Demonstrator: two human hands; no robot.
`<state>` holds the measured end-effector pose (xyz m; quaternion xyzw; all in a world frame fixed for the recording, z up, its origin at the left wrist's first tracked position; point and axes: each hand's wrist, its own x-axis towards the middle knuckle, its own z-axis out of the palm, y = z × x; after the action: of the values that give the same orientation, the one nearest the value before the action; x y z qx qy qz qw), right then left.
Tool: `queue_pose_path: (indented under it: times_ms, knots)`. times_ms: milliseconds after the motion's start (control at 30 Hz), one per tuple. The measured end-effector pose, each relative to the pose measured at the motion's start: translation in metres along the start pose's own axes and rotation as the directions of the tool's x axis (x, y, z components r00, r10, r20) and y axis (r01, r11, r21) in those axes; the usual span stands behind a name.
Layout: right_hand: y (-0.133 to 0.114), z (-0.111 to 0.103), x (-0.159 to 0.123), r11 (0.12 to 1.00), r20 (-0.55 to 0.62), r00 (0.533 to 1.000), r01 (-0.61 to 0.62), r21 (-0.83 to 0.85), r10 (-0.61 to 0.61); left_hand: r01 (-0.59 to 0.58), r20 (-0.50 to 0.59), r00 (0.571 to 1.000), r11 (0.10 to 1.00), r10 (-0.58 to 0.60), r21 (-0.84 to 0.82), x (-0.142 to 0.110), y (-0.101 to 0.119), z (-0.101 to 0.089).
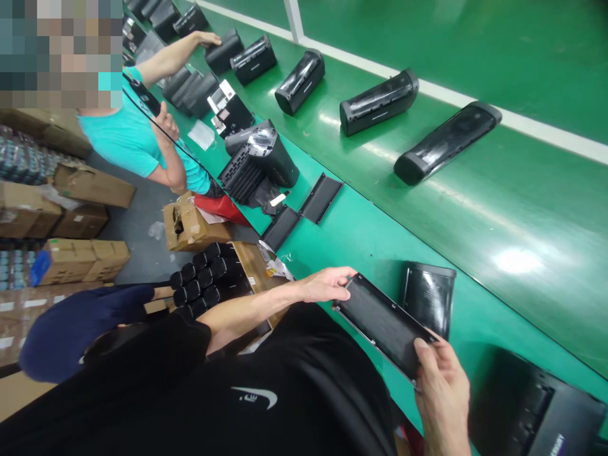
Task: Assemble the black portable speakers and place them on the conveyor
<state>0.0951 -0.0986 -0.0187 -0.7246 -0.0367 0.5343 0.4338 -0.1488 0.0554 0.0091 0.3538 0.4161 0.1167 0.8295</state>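
Both my hands hold a flat black rectangular panel (pixel 384 326) with a thin metal rim, tilted above the green conveyor belt (pixel 503 209). My left hand (pixel 327 285) grips its upper left edge, and my right hand (pixel 439 380) grips its lower right end. Just beyond the panel, a black mesh speaker housing (pixel 430 299) stands on the belt. A larger black unit (pixel 536 405) lies close to my right hand.
Several black speaker housings (pixel 377 101) lie along the belt, with loose black panels (pixel 320 197) nearby. A co-worker's hand (pixel 209 39) rests on one housing. Black cylinders (pixel 204 282) stand in an open carton. Stacked cardboard boxes (pixel 85 259) lie left of the belt.
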Motion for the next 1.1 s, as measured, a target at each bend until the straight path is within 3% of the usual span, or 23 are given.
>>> queue_pose_path:
  times_ms: [600,833,1100]
  knots:
    - [-0.005,0.003,-0.001,0.999,-0.014,1.0,0.008,-0.053,-0.008,-0.003,0.048,0.999,1.0,0.003,-0.013,-0.004,-0.001,-0.004]
    - [-0.006,0.006,-0.001,0.999,-0.025,1.0,0.002,-0.046,-0.004,-0.034,-0.014,0.999,0.999,0.034,-0.008,-0.002,-0.007,-0.004]
    - [-0.003,0.004,0.002,0.999,-0.015,1.0,0.005,-0.037,-0.006,0.02,-0.07,0.997,0.999,-0.017,0.049,0.0,-0.008,-0.005]
